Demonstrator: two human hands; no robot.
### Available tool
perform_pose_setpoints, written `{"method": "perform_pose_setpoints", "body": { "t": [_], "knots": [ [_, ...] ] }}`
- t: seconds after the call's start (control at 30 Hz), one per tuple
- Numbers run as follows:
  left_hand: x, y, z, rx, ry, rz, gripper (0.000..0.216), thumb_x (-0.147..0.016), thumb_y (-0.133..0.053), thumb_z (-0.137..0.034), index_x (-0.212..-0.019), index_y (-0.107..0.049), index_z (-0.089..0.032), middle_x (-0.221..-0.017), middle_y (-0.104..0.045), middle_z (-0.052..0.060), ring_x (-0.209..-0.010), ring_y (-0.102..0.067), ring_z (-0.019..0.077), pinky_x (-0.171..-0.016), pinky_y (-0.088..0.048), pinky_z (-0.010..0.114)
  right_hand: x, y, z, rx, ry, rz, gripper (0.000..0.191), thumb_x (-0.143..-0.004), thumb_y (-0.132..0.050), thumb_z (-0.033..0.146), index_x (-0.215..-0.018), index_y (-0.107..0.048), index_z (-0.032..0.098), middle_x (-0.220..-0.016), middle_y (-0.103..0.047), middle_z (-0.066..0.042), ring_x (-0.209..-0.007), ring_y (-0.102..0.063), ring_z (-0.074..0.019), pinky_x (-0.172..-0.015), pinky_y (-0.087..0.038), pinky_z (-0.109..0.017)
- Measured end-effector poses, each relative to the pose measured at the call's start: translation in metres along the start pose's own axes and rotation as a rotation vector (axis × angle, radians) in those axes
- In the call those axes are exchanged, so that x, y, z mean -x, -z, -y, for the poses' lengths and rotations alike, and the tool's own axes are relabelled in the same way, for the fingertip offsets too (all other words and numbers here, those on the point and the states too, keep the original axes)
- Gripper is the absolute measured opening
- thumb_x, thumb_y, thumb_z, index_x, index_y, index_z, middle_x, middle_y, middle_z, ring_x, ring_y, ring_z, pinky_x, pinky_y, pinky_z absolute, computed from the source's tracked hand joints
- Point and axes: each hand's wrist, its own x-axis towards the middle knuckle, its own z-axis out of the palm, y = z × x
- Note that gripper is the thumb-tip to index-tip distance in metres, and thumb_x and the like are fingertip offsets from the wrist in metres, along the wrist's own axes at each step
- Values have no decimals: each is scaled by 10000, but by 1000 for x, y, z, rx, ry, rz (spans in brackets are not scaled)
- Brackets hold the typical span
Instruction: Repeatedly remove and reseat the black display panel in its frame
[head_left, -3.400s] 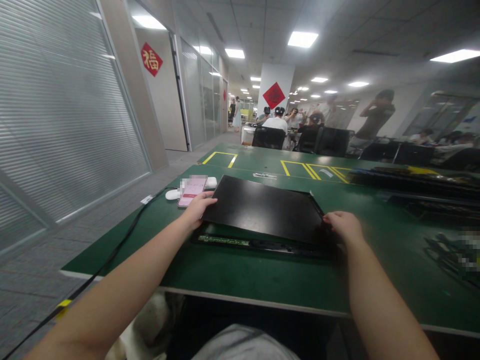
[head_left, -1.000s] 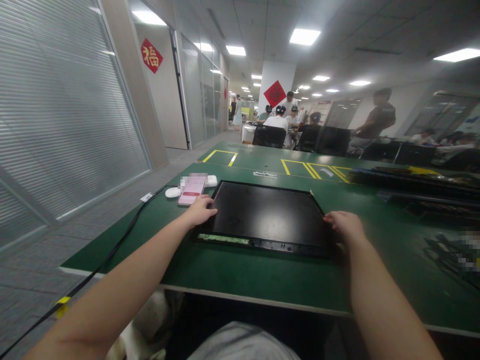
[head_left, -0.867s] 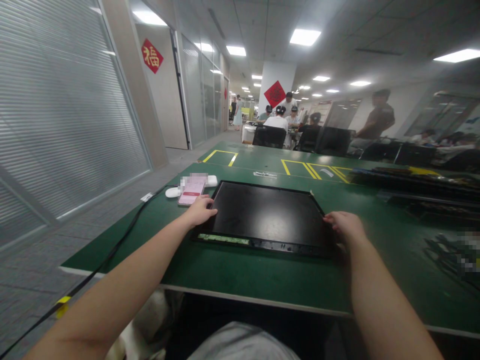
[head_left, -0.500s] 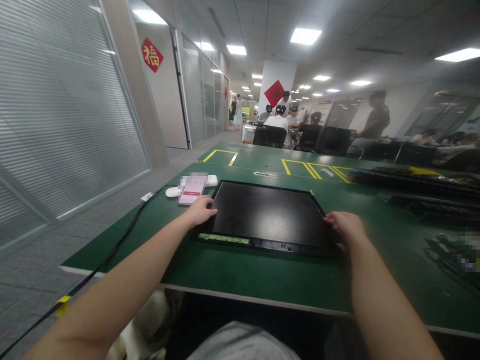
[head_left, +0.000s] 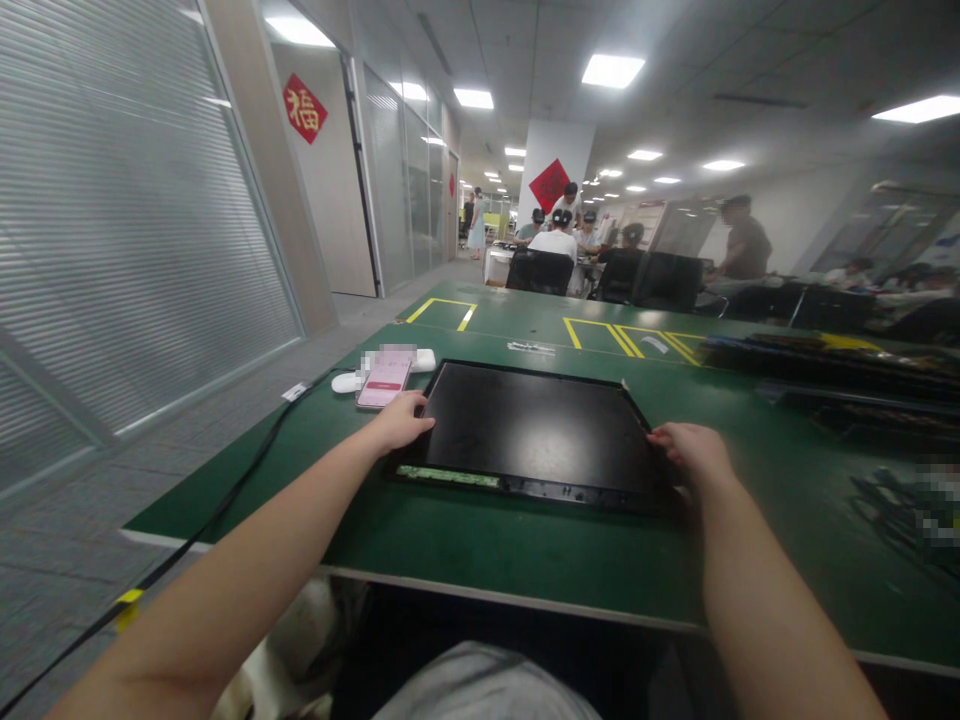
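a green desk point(head_left: 480, 560) carries a black panel point(head_left: 532, 425) lying flat near its front edge. just beside the panel's far left corner lies a pink phone point(head_left: 384, 382), with a white device point(head_left: 346, 383) against it. a black cable point(head_left: 247, 480) runs off the left edge. yellow tape outlines point(head_left: 600, 335) mark the far part.

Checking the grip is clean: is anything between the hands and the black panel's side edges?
Nothing visible. The left hand touches the black panel at its left edge, the right hand at its right edge. The pink phone lies beyond the left hand, not between.
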Motion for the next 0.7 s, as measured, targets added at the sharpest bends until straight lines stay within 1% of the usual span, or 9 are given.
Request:
{"method": "perform_pose_setpoints", "body": {
  "t": [0.13, 0.2, 0.3, 0.33, 0.43, 0.5, 0.57, 0.63, 0.7],
  "knots": [
    [0, 1, -1, -55, -35, -2, 212, -513, -797, -192, -642, -633, -234, -1110, -709, 133, -1204, -586, 407, -1079, -413, 471, 2, 0, 2, -11, -36, -4, 288, -633, -604, 314, -806, -746, 133, -770, -753, -139, -508, -530, -162, -468, -409, -281],
    [1, 2, -2, -80, -55, 24, 270, -528, -791, -199, -771, -676, -221, -1152, -693, 149, -1216, -575, 409, -1081, -411, 475, 4, 1, 4, -1, -44, 13, 284, -657, -585, 302, -823, -742, 134, -843, -764, -140, -532, -540, -158, -483, -415, -275],
    [2, 5, -4, -100, -93, 55, 523, -560, -785, -244, -1070, -685, -181, -1297, -619, 178, -1264, -538, 404, -1100, -392, 475, 7, 2, 6, 7, -41, 39, 282, -699, -552, 288, -851, -739, 142, -954, -769, -128, -567, -551, -148, -510, -425, -267],
    [3, 7, -5, -108, -109, 64, 584, -563, -790, -265, -1128, -675, -174, -1336, -592, 181, -1287, -519, 404, -1115, -374, 476, 8, 2, 6, 8, -37, 42, 281, -707, -551, 287, -860, -740, 146, -962, -769, -118, -574, -554, -146, -522, -431, -267],
    [6, 13, -7, -180, -227, 150, 607, -573, -817, -344, -1149, -698, -194, -1375, -574, 161, -1331, -479, 401, -1152, -322, 478, 9, 3, 7, 61, -3, 36, 275, -717, -569, 302, -875, -751, 169, -916, -771, -84, -610, -590, -159, -569, -449, -276],
    [8, 18, -8, -244, -338, 274, 586, -615, -819, -408, -1160, -713, -222, -1386, -577, 147, -1326, -493, 385, -1144, -339, 461, 8, 2, 7, 137, 51, 10, 263, -726, -582, 330, -853, -762, 187, -880, -767, -73, -687, -634, -192, -619, -464, -292],
    [9, 22, -9, -293, -402, 396, 597, -654, -810, -442, -1204, -704, -238, -1403, -571, 136, -1308, -521, 361, -1120, -376, 432, 8, -1, 7, 190, 160, -6, 260, -734, -585, 352, -840, -771, 204, -881, -764, -66, -797, -663, -225, -704, -484, -313],
    [10, 26, -10, -340, -450, 486, 627, -679, -803, -452, -1254, -678, -236, -1414, -564, 126, -1300, -533, 339, -1104, -397, 414, 9, -6, 7, 179, 313, 27, 280, -740, -581, 348, -887, -779, 217, -950, -765, -59, -911, -670, -239, -820, -490, -330],
    [10, 28, -10, -379, -488, 543, 662, -693, -802, -449, -1298, -648, -226, -1431, -550, 122, -1307, -528, 324, -1103, -400, 406, 10, -11, 6, 124, 439, 109, 328, -746, -576, 333, -979, -779, 222, -1065, -756, -56, -1015, -665, -237, -931, -470, -341]
  ]
}}
